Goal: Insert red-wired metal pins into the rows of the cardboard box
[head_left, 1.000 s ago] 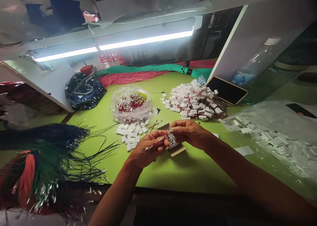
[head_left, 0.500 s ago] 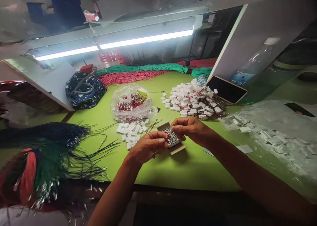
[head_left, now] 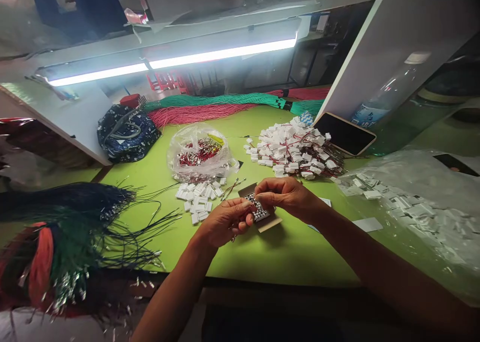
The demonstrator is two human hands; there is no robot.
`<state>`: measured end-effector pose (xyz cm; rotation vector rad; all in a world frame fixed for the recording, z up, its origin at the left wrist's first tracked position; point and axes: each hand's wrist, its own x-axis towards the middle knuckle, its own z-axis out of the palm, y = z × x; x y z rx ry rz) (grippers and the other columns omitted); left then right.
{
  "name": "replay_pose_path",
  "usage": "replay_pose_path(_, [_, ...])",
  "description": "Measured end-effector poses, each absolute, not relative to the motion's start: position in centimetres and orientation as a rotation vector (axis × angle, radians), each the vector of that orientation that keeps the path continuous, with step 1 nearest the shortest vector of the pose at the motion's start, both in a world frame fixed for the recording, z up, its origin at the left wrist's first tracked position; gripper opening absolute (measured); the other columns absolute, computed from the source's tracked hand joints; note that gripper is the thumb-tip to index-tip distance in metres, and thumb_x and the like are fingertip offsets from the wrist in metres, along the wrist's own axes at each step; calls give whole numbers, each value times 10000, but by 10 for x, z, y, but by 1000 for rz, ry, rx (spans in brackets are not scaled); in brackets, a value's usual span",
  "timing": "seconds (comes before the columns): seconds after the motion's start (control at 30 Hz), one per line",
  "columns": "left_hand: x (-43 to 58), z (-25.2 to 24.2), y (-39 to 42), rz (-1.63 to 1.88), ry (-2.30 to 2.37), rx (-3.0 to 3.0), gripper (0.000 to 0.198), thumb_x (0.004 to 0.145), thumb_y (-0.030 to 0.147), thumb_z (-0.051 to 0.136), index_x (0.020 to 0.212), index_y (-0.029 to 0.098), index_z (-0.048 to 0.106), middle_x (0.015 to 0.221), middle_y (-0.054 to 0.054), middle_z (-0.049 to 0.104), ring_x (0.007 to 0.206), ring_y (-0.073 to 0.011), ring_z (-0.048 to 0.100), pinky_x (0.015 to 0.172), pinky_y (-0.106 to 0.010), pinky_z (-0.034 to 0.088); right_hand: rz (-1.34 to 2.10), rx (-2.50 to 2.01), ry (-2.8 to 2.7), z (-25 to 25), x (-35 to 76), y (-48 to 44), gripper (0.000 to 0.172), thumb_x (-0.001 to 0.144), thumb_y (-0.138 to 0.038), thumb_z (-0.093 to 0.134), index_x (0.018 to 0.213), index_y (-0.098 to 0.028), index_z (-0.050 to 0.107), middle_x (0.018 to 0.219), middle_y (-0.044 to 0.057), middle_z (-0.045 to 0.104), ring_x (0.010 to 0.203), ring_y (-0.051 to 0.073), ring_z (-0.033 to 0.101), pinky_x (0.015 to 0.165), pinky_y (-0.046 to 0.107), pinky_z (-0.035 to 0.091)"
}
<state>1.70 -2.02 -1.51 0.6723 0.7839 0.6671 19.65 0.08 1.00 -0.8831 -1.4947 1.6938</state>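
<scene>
one studded card (head_left: 258,211), left hand (head_left: 225,223), right hand (head_left: 287,194)

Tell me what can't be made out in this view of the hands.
Head view:
Whatever the left hand pinches: its fingers hide it.
Part of the silver-studded pad: the right hand covers it.
Items inside the plastic bag: the film blurs them.
The person's elbows: the frame edge cuts them off.

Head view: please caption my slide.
Left hand and right hand work at a card of silver studs over a green workbench.
</scene>
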Motion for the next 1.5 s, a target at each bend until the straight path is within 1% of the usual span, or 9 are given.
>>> replay_pose_path(0.4, [22,-12,-22,681,769,741,420,592,455,781,684,107,565,434,73,384,378,-14,270,388,-193,91,1618,-898,-1613,9,198,1,238,719,-372,658,705,-146,586,615,-7,563,535,81,476,517,227,411])
replay_pose_path(0.6, [22,-15,-22,694,780,707,407,575,420,797,644,123,527,531,36,499,390,-9,305,384,-198,110,1318,-984,-1888,15,200,-2,165,752,-320,623,771,-156,620,705,12,620,641,112,528,604,243,436])
replay_pose_path(0.7, [23,-15,-22,688,779,684,381,578,389,799,658,120,542,535,33,507,394,-10,299,389,-193,110,1258,-1005,-1966,15,202,-1,139,767,-299,605,764,-160,613,690,5,615,627,109,519,590,238,422])
replay_pose_path(0.9, [24,-15,-22,685,753,589,332,576,310,805,708,100,584,545,5,526,444,-20,346,411,-155,154,1355,-940,-1813,9,208,7,139,743,-290,612,752,-152,606,655,-9,563,572,89,471,534,227,397])
replay_pose_path(1.13, [25,-20,-22,672,706,587,313,656,344,761,796,105,616,536,19,492,431,-21,318,388,-140,156,1447,-852,-1755,13,210,4,149,769,-300,631,797,-154,615,752,16,622,640,95,539,591,236,450])
replay_pose_path(1.23, [25,-20,-22,673,692,576,303,673,342,754,794,109,603,538,26,486,421,-13,310,381,-134,164,1508,-847,-1669,11,208,3,151,773,-294,645,781,-149,603,677,1,619,570,80,538,548,222,450])
replay_pose_path(1.3, [25,-18,-22,687,681,542,315,678,359,749,798,107,603,546,21,497,425,-16,336,376,-132,186,1532,-847,-1598,8,207,5,173,756,-298,674,757,-148,588,633,-6,619,529,76,538,525,218,451])
replay_pose_path(1.4, [25,-13,-23,762,710,483,388,660,371,760,901,102,617,622,-4,556,479,-28,420,405,-129,268,1582,-863,-1444,2,207,8,231,716,-325,719,749,-151,570,581,-20,613,472,77,540,483,216,451])
replay_pose_path(1.5, [25,-9,-25,874,766,559,475,583,248,817,989,128,604,729,-18,618,552,-36,492,472,-132,328,1639,-890,-1259,-3,205,11,296,665,-363,757,742,-159,556,572,-29,612,436,82,544,427,208,435])
